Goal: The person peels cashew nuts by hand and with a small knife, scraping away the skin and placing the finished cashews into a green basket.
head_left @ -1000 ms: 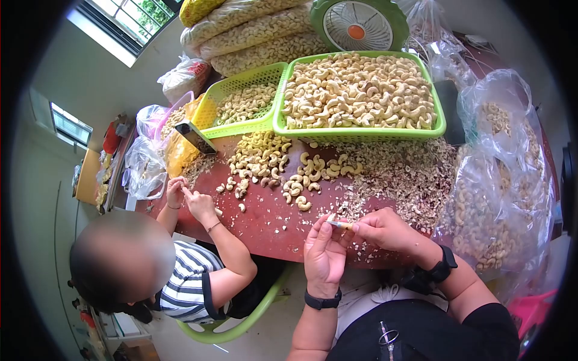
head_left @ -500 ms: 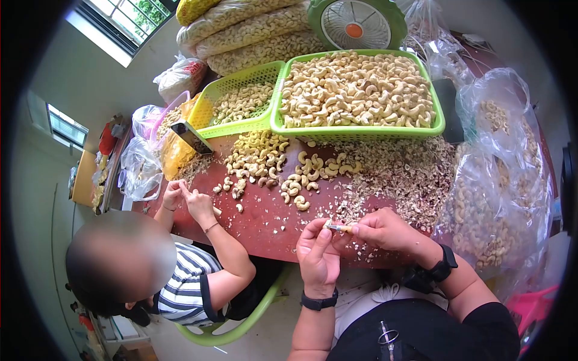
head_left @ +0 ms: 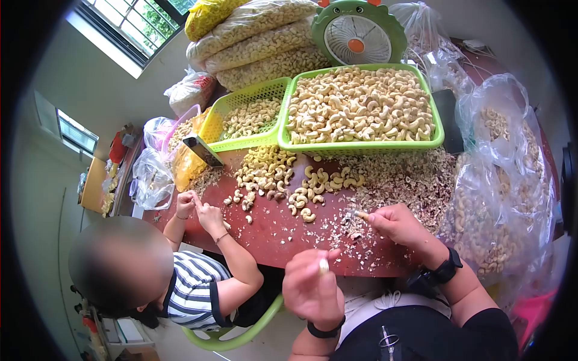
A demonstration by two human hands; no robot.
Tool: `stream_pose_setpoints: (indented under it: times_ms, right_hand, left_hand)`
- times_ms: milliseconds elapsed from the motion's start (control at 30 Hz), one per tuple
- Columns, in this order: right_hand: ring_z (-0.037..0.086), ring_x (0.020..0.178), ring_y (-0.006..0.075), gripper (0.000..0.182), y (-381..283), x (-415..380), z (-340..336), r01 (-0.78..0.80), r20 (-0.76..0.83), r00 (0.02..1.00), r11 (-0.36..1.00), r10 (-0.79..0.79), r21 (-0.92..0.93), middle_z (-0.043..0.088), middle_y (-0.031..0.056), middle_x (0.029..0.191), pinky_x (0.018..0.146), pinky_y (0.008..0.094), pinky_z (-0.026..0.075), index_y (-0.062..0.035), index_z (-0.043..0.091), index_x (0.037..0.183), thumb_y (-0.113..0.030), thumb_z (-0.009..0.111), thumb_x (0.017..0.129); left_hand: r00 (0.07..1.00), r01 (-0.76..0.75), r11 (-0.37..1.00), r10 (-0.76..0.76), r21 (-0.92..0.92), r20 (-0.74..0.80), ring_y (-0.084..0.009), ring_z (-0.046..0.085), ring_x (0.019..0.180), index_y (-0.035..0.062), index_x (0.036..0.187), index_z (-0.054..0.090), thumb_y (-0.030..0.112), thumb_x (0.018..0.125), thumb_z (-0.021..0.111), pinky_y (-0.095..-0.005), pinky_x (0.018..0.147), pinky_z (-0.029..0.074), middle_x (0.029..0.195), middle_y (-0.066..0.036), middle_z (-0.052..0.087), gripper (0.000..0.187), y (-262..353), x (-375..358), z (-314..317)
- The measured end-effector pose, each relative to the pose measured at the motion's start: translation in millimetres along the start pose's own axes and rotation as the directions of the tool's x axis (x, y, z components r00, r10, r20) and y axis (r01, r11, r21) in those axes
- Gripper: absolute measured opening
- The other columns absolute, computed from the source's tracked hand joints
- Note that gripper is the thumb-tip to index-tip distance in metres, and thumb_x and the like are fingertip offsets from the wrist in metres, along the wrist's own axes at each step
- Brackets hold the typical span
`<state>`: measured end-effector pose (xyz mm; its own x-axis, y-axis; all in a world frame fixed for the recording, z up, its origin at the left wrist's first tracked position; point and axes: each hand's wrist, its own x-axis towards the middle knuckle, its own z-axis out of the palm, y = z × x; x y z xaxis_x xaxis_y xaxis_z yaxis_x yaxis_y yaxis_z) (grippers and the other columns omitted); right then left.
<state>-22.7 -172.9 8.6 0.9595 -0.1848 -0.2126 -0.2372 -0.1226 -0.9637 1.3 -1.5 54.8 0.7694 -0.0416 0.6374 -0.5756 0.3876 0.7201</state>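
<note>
Raised off the front edge of the red table [head_left: 265, 240], my left hand [head_left: 313, 292] pinches a pale cashew nut [head_left: 324, 265] between its fingertips; the hand is slightly blurred. My right hand [head_left: 398, 225] is closed round a small knife [head_left: 362, 215], whose light handle sticks out to the left over scattered skin flakes. The blade is hard to make out. Beyond my hands lie a small group of loose cashews [head_left: 328, 183], a larger cashew pile [head_left: 265, 171] to its left, and a wide heap of skin scraps [head_left: 409, 180] to its right.
A green basket [head_left: 361, 146] heaped with cashews stands at the back, beside a smaller yellow-green basket [head_left: 241, 143]. Behind are a green fan [head_left: 394, 36] and stacked cashew bags [head_left: 265, 51]. Clear plastic bags [head_left: 500, 180] line the right. Another person [head_left: 198, 289] sits at left, hands together.
My left hand has come away from the knife, toward me, with the nut in its fingertips. My right hand still holds the knife, now apart from the left. The view has shifted slightly.
</note>
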Motion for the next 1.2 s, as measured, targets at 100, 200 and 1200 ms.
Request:
stream_pose_setpoints:
  times_ms: [100,200,1200]
  right_hand:
    - [0.041,0.046,0.0044,0.031,-2.1,-1.5,-8.6,0.015,-0.069,0.998,0.999,-0.013,0.031,0.047,-0.0029,0.050,0.043,0.0212,0.032,-0.0035,0.058,0.063,-0.024,0.050,0.085]
    - [0.041,0.046,0.0044,0.032,-2.7,-1.3,-9.7,0.030,-0.100,0.995,0.993,-0.019,0.111,0.048,-0.0027,0.050,0.043,0.0209,0.033,-0.0031,0.058,0.063,-0.025,0.050,0.085]
    - [0.041,0.045,0.0110,0.034,-1.3,-8.6,-15.7,0.080,-0.164,0.980,0.982,-0.109,-0.172,0.046,0.0059,0.049,0.044,0.0284,0.034,0.0001,0.055,0.064,-0.029,0.052,0.082]
  left_hand:
    - [0.871,-0.490,0.866,0.480,0.103,0.102,-0.0199,0.052,0.082,-0.0017,0.083,0.044,0.004,0.079,0.052,-0.0421,0.073,0.050,0.099,-0.017,0.050,0.011,30.0,33.0,15.3]
    - [0.938,-0.334,0.898,0.347,0.288,0.004,-0.0173,0.052,0.085,-0.0040,0.094,0.047,0.004,0.079,0.056,-0.0340,0.074,0.049,0.101,-0.015,0.051,0.019,0.2,116.5,28.2]
    - [0.793,-0.072,0.476,-0.506,0.876,0.340,-0.0310,0.054,0.074,0.0027,0.082,0.059,0.011,0.075,0.056,-0.0379,0.065,0.044,0.081,-0.013,0.054,0.012,-99.6,17.5,-0.7]
